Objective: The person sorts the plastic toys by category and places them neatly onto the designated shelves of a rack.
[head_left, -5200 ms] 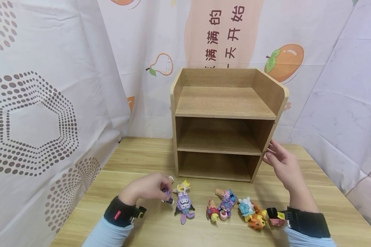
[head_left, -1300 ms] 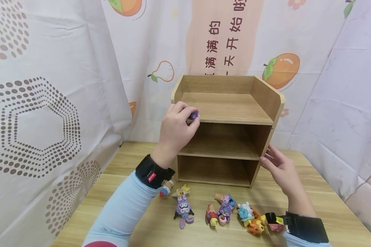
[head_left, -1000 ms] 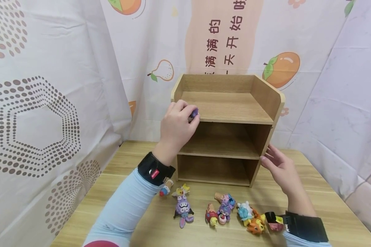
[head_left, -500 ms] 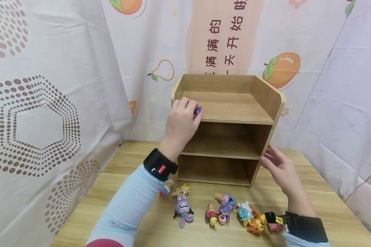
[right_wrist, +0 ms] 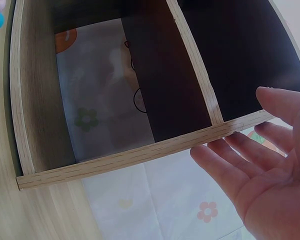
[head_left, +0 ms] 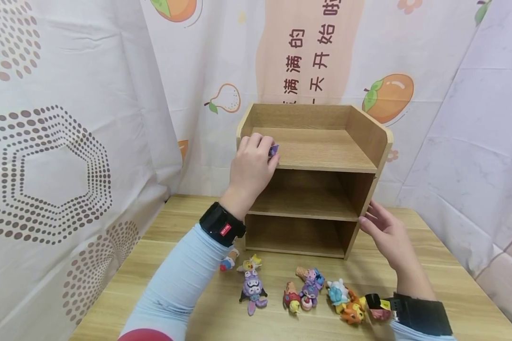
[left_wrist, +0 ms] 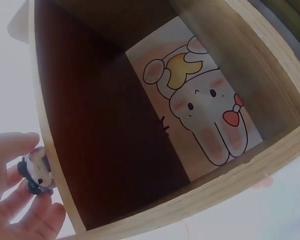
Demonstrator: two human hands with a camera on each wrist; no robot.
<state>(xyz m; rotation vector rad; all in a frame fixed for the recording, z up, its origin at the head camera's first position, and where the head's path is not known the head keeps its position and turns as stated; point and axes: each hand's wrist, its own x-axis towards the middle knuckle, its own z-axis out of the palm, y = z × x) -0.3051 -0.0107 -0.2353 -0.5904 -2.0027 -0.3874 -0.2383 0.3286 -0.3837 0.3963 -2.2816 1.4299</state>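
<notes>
My left hand [head_left: 252, 161] pinches a small purple figurine [head_left: 273, 150] at the left front of the top board of a wooden shelf [head_left: 307, 214]. Much of the figurine is covered by the fingers in the head view. From the left wrist, the figurine [left_wrist: 39, 169] shows a pale face and black parts, right at the board's front edge, between thumb and fingers. My right hand [head_left: 388, 232] is at the shelf's right side panel, fingers extended along its outer face and thumb near the front edge. The right wrist view shows this hand [right_wrist: 275, 160] holding nothing loose.
On the table [head_left: 153, 265] before the shelf lie a purple rabbit-eared figurine [head_left: 252, 289], a yellow-and-white one [head_left: 251, 263], a red-and-blue one [head_left: 228, 260], a purple cluster [head_left: 311, 286], a red-and-yellow one [head_left: 292, 298] and an orange one [head_left: 353, 310]. Patterned curtains [head_left: 196, 47] hang behind.
My left hand has risen from the table to the top board with the purple figurine, then shifted slightly right. My right hand has stayed at the shelf's right side.
</notes>
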